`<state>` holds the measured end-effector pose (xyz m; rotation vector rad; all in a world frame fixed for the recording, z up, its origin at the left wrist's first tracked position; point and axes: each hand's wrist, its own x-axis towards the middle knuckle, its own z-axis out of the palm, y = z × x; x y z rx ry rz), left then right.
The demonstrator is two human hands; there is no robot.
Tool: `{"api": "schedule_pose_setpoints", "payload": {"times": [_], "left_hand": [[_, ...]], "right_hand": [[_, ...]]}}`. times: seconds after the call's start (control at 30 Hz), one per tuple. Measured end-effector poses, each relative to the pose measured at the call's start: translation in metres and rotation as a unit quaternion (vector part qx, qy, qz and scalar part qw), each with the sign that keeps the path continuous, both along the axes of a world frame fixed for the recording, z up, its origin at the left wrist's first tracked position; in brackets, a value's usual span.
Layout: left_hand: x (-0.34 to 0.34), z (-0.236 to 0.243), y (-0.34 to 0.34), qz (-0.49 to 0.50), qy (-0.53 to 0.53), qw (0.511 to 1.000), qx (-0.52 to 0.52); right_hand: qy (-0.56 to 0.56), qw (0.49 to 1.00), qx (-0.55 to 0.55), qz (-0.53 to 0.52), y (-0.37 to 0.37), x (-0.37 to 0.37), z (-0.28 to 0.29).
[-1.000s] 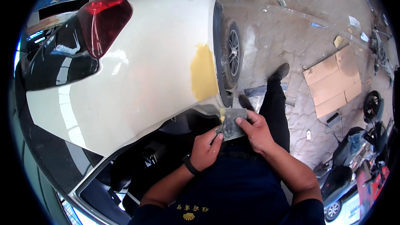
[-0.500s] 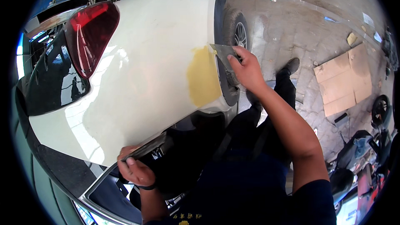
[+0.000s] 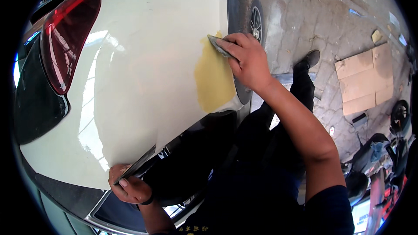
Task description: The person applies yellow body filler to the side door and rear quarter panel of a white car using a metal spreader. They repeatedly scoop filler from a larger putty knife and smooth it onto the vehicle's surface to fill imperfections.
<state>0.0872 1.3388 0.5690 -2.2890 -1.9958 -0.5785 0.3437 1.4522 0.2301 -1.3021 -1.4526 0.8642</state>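
Note:
A yellow patch of body filler (image 3: 213,85) covers the edge of a cream-white car body panel (image 3: 148,56) beside the wheel arch. My right hand (image 3: 249,58) grips a thin grey putty spreader (image 3: 217,45). Its blade rests against the upper part of the patch, tilted, and a small lump of filler shows just beyond it. At the lower left, my left hand (image 3: 131,186) is closed around a thin, dark flat plate (image 3: 138,164) seen nearly edge-on. The plate's face is hidden, and it sits near the panel's lower edge.
A red tail light (image 3: 72,39) is at the panel's left, and a wheel (image 3: 256,24) at its right. Flattened cardboard (image 3: 365,78) lies on the paved floor at right. A parked motorcycle (image 3: 370,161) stands at lower right. My shoe (image 3: 312,58) is on the floor.
My right hand has brought the spreader from the wheel-arch edge left onto the top of the patch, turning its blade. My left hand still holds the plate. The view has shifted over the car.

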Motion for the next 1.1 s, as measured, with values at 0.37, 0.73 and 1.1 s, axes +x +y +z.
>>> {"api": "schedule_pose_setpoints", "payload": {"times": [0.37, 0.73, 1.1], "left_hand": [[-0.002, -0.001, 0.003, -0.021, -0.026, 0.999, -0.002], [0.0, 0.001, 0.001, -0.019, -0.031, 0.999, -0.007], [-0.001, 0.003, 0.002, -0.015, -0.014, 1.0, -0.014]], "right_hand": [[0.028, 0.998, -0.015, 0.047, -0.075, -0.017, 0.007], [0.059, 0.997, -0.005, -0.043, 0.023, 0.008, -0.028], [0.009, 0.998, 0.058, 0.037, -0.024, -0.001, -0.015]]}}
